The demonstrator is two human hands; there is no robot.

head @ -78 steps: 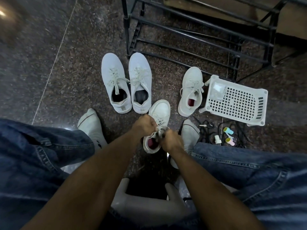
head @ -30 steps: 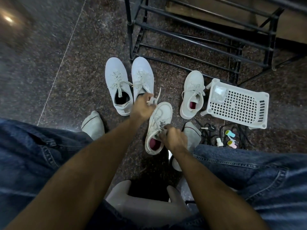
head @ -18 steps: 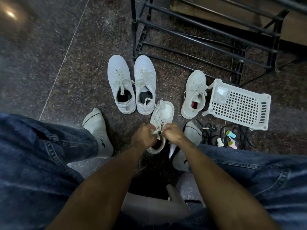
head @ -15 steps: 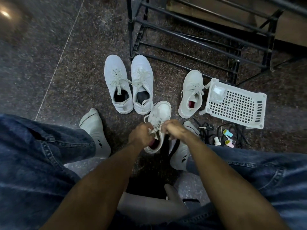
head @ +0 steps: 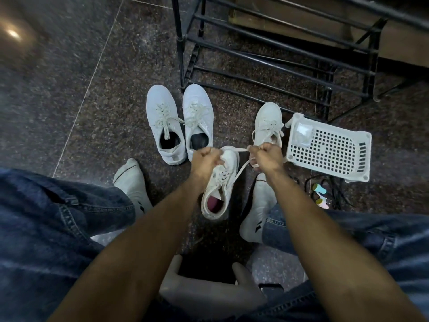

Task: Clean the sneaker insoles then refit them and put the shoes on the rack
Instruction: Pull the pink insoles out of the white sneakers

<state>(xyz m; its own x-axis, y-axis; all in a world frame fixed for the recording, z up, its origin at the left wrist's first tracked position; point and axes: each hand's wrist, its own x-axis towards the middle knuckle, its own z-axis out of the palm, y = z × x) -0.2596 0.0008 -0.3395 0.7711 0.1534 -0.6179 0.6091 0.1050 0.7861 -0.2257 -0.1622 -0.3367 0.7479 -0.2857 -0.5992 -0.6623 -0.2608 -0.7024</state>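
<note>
no legible text, labels or numbers

You see a white sneaker (head: 224, 180) with a maroon lining, white laces (head: 239, 150), a black rack (head: 278, 49), a white perforated basket (head: 329, 151), and dark speckled floor (head: 69, 89).

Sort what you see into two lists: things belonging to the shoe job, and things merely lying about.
Job: held sneaker, laces, left hand, right hand, sneaker pair, fourth sneaker, rack.
Lying about: basket, cables, small bottles.
</note>
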